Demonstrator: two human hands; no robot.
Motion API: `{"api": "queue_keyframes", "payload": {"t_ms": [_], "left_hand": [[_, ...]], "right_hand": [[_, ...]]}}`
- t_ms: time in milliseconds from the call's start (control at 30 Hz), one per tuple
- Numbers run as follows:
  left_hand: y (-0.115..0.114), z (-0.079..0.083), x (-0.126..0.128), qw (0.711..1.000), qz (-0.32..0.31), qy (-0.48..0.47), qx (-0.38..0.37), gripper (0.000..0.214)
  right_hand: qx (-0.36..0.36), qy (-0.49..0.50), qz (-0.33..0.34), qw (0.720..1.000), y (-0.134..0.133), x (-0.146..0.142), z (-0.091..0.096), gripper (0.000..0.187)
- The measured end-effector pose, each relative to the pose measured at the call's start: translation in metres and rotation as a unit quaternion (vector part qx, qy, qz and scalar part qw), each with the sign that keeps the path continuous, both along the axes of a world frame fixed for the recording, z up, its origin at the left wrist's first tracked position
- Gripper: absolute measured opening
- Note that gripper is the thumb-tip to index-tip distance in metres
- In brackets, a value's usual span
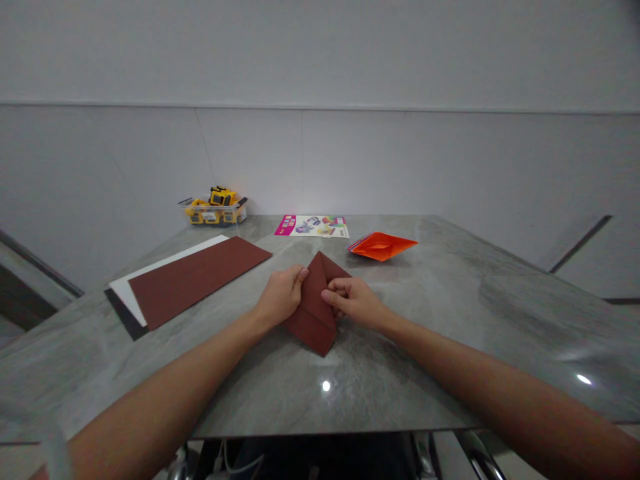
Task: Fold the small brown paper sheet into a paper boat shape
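Note:
A dark red-brown folded paper (pixel 316 313) lies in the middle of the grey marble-look table (pixel 425 320), pointed at both ends. My left hand (pixel 280 295) grips its left edge, fingers curled over the fold. My right hand (pixel 353 300) pinches the paper's right side near the top, fingers closed on it. The two hands face each other across the paper's central crease.
A stack of large sheets (pixel 190 277), brown on top of white and black, lies at the left. An orange folded paper piece (pixel 383 245) and a colourful instruction sheet (pixel 313 226) sit behind. A yellow toy vehicle in a clear box (pixel 216 207) stands by the wall.

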State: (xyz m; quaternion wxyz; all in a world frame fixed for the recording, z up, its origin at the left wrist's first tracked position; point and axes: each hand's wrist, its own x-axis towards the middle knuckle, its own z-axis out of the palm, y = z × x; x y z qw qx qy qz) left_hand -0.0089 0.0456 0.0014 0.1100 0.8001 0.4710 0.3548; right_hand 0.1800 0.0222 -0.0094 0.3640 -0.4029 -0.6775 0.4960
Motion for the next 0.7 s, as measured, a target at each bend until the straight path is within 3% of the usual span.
{"api": "queue_keyframes", "payload": {"t_ms": [300,533,700], "left_hand": [[-0.016,-0.002,0.006,0.977,-0.18,-0.022,-0.116,0.015],[-0.019,0.0,0.006,0.969,-0.19,-0.071,-0.143,0.016],[-0.021,0.001,0.007,0.97,-0.201,-0.035,-0.133,0.018]], "right_hand": [[0.015,0.0,-0.014,1.0,0.003,0.005,-0.001,0.033],[0.09,-0.035,-0.059,0.994,0.002,0.005,0.002,0.033],[0.185,-0.13,-0.149,0.963,-0.003,0.005,0.005,0.046]]}}
